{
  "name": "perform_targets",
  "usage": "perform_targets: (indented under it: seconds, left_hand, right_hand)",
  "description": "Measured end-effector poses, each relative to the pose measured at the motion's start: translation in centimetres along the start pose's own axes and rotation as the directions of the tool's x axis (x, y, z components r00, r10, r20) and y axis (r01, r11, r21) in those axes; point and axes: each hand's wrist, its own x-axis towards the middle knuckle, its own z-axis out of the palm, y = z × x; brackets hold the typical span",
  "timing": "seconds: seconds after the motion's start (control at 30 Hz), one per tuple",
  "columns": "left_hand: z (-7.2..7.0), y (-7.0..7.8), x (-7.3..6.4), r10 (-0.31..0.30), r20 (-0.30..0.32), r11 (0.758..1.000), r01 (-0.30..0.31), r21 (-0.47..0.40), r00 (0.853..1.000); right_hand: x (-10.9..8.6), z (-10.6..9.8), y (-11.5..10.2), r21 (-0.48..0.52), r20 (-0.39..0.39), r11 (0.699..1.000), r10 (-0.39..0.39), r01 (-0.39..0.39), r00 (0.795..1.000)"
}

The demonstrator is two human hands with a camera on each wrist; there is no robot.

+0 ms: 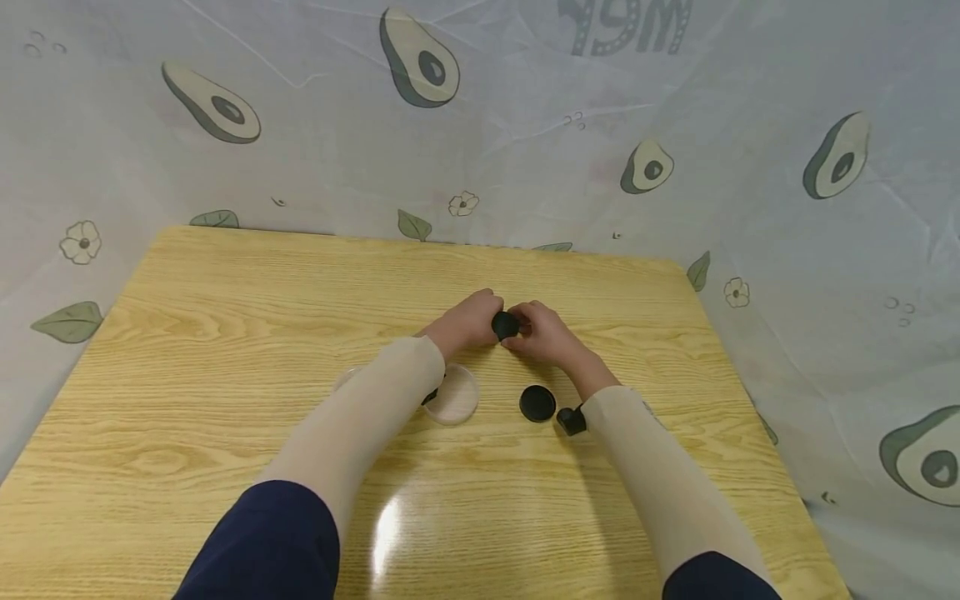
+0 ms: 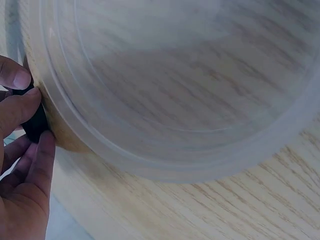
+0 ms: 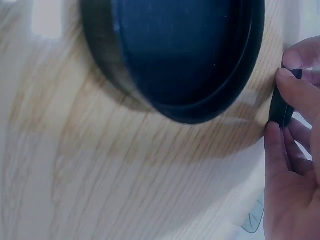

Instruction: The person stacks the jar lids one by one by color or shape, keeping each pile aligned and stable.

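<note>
A small black round disc [image 1: 506,325] is held between my two hands near the middle of the table. My left hand [image 1: 474,319] grips it from the left, with much of that hand's fingers hidden in the head view. From the other side, my right hand [image 1: 546,335] pinches it with thumb and fingertips. Both wrist views show fingers around its dark edge. Closer to me lies a black round lid [image 1: 537,403], its raised rim facing up in the right wrist view. A clear round plastic lid [image 1: 453,394] lies partly beneath my left forearm.
Another clear round edge [image 1: 347,377] peeks out left of my left sleeve. The wooden table [image 1: 225,308] reaches back to a hanging cloth [image 1: 517,167] printed with avocados. A small black wrist camera [image 1: 572,421] sits beside my right cuff, close to the black lid.
</note>
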Motion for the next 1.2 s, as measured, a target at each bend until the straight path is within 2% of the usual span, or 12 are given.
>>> perform_targets:
  seconds: [0.33,0.47,0.6,0.67,0.97,1.2]
  left_hand:
    - [0.1,-0.1,0.0,0.014,0.016,1.000,-0.015,0.024,1.000]
    - [0.0,0.1,0.0,0.035,0.029,0.999,-0.035,0.018,0.999]
    - [-0.2,0.7,-0.1,0.070,0.012,0.997,-0.069,-0.023,0.997]
    - [-0.4,1.0,-0.3,0.097,0.005,0.995,-0.097,-0.035,0.995]
    - [-1.0,3.1,-2.1,0.176,0.007,0.984,-0.176,0.006,0.984]
    - [0.2,4.5,-3.6,0.232,0.008,0.972,-0.232,-0.027,0.973]
  right_hand:
    - [-0.4,0.4,0.2,0.050,-0.021,0.999,-0.006,0.007,1.000]
    - [-1.3,0.2,0.5,0.111,-0.035,0.994,-0.011,0.015,0.999]
    - [-2.5,-0.4,0.7,0.185,-0.070,0.983,-0.004,0.016,0.998]
    - [-3.1,-0.7,0.7,0.190,-0.090,0.981,-0.005,0.022,0.996]
    - [-6.4,-1.4,0.0,0.217,-0.124,0.976,-0.003,0.030,0.992]
    - [-9.5,-1.2,0.0,0.162,-0.137,0.984,-0.047,0.069,0.989]
